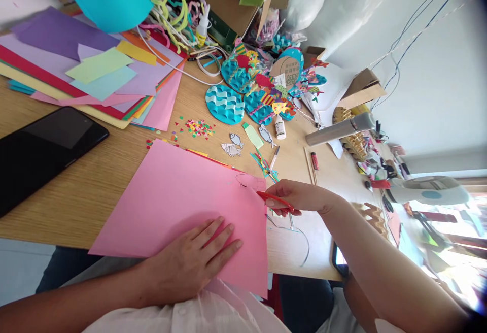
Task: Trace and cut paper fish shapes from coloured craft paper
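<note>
A large sheet of pink paper [178,186] lies at a slant on the table's front edge, partly overhanging it. My left hand [198,257] rests flat on its lower part with the fingers stretched out. Close to the sheet's right edge, my right hand [285,196] grips red-handled scissors [272,199], their tips pointing left over the paper. A thin pencil-like outline [253,180] is drawn near the sheet's top right corner, beside the scissors. Small paper fish cutouts [231,148] lie just beyond the sheet.
Stacked coloured paper [102,79] and a black phone [49,145] are at left. Confetti [200,128], blue wave-patterned discs [225,104], a small white bottle [280,127], a pen [274,159] and a silver flask [340,129] stand or lie behind. Another person's arm appears lower right [361,292].
</note>
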The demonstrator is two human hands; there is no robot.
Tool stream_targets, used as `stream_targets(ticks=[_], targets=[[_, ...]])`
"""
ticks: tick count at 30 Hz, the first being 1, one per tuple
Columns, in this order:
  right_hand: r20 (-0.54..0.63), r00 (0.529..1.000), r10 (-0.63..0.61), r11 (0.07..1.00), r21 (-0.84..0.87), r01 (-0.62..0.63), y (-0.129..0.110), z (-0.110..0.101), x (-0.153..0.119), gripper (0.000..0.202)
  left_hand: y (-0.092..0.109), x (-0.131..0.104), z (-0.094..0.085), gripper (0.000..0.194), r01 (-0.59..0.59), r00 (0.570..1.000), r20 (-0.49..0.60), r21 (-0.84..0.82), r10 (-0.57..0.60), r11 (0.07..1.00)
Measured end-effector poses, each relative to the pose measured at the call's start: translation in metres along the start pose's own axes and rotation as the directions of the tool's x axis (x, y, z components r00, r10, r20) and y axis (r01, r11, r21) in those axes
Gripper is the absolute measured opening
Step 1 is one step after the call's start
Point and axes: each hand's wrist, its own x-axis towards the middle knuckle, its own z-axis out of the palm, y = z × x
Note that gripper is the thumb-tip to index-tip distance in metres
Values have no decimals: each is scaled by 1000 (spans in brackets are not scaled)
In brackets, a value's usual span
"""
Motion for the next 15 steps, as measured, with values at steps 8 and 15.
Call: stream_targets(ticks=[8,15], targets=[[-3,999,-39,999,10,39,5,-3,2,46,-2,0,-1,55,-17,1000,23,-4,17,1000],[-45,997,-57,998,13,58,4,0,-2,47,-1,-2,-1,54,-14,1000,3,-6,14,1000]])
